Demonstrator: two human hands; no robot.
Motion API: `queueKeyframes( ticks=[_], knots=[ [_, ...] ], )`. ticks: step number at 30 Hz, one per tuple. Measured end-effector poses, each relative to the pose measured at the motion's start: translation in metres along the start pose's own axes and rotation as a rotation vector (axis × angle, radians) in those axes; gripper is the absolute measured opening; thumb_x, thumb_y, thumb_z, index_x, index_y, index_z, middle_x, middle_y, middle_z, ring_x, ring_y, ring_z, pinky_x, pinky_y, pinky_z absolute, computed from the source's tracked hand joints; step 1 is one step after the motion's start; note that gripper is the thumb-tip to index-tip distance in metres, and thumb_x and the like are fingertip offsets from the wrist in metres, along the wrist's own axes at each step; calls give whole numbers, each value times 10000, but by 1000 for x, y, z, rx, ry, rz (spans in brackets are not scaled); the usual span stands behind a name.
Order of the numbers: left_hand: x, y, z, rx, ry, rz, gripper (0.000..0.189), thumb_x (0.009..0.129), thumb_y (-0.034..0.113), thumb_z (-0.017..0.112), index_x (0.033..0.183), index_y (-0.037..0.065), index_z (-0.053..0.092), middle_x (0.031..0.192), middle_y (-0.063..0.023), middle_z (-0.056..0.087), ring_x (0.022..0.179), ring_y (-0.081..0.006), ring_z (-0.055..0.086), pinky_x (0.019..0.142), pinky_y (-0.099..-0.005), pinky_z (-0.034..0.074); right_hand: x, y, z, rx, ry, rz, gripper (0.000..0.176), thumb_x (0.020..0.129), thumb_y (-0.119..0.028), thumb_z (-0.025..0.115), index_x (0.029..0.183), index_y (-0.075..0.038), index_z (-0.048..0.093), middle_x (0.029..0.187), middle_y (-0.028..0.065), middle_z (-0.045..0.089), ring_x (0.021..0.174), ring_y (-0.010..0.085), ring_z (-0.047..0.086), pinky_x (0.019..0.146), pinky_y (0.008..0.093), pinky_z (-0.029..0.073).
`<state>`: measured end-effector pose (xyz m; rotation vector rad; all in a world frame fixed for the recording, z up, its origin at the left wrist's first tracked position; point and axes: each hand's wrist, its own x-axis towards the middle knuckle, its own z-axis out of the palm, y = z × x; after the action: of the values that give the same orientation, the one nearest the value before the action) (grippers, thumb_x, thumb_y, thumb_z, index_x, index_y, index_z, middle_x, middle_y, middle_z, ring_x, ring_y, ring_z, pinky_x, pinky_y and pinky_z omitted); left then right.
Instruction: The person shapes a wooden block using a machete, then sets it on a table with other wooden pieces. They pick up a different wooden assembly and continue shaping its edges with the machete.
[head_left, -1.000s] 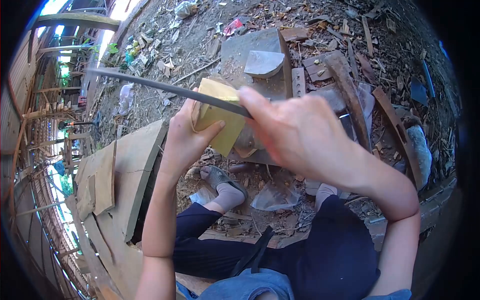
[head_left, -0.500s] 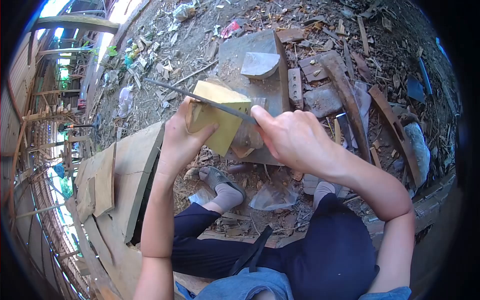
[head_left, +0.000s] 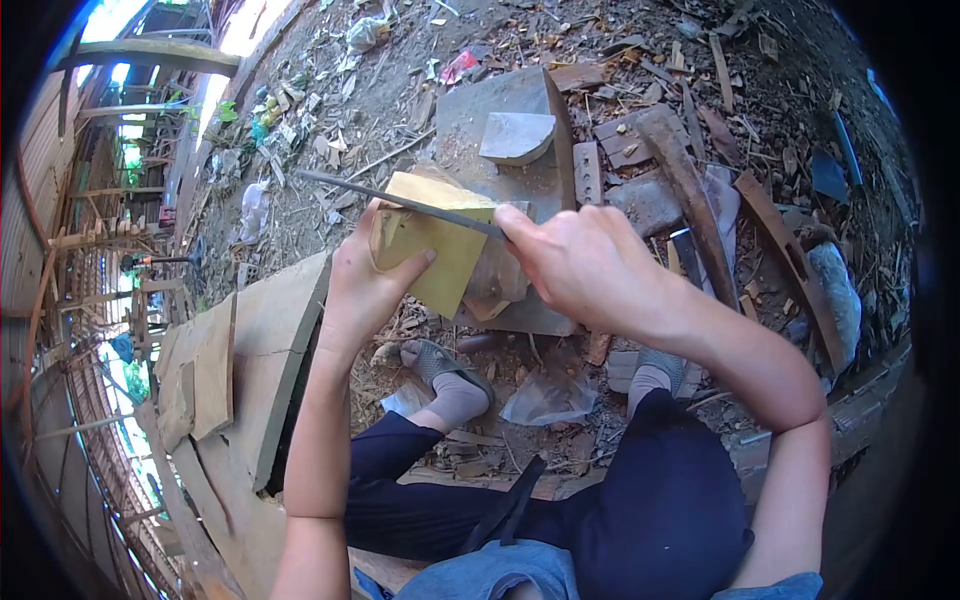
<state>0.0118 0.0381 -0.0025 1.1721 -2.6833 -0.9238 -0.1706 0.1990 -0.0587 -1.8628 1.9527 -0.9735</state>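
Because the left hand (head_left: 365,285) clamps the yellow wood block (head_left: 430,245) with its thumb on the near face and its fingers wrapped behind, right under the long dark metal tool (head_left: 400,202), a slip off the block's top edge could, I judge, run the tool into those fingers. The right hand (head_left: 585,265) is clenched around the tool's near end, at 3 o'clock from the block. I cannot tell whether the tool is a file or a blade.

The block sits in front of a grey stone slab (head_left: 500,120), with a sandalled foot (head_left: 440,365) at 6 o'clock below it, so a lost grip could drop it there. Dirt ground (head_left: 400,80) strewn with chips and litter spreads toward 12 o'clock. Pale planks (head_left: 255,350) lie at 8 o'clock, with open timber framing beyond.
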Motion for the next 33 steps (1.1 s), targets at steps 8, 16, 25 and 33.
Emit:
queueKeyframes(
  ticks=[8, 16, 25, 33],
  knots=[
    [-2, 7, 2, -11, -5, -36, 546, 777, 109, 765, 1258, 3, 531, 1105, -182, 680, 1053, -289, 671, 892, -377, 517, -4, -15, -8, 74, 19, 18, 236, 873, -94, 582, 1088, -36, 504, 604, 143, 611, 555, 344, 643, 464, 440, 481],
    [-3, 8, 1, -19, -3, 4, 500, 777, 118, 772, 1211, -15, 562, 1061, -172, 698, 1011, -268, 688, 864, -364, 529, 3, -29, -34, 51, 146, -85, 261, 858, -99, 600, 1096, -41, 509, 644, 139, 639, 577, 325, 658, 463, 441, 485],
    [-1, 1, 0, 14, 16, -10, 545, 778, 148, 765, 1254, 0, 545, 1112, -177, 681, 1070, -294, 666, 906, -390, 511, 4, 3, 5, -56, 49, -20, 245, 840, -107, 596, 1062, -14, 547, 640, 159, 658, 596, 323, 693, 471, 423, 520],
    [-1, -2, 1, -11, 21, 0, 498, 775, 142, 771, 1203, -8, 565, 1085, -183, 689, 1032, -290, 678, 893, -382, 514, -5, -9, 1, 63, 96, -7, 311, 828, -101, 607, 1120, -24, 532, 636, 158, 651, 597, 332, 680, 497, 448, 515]
  ],
)
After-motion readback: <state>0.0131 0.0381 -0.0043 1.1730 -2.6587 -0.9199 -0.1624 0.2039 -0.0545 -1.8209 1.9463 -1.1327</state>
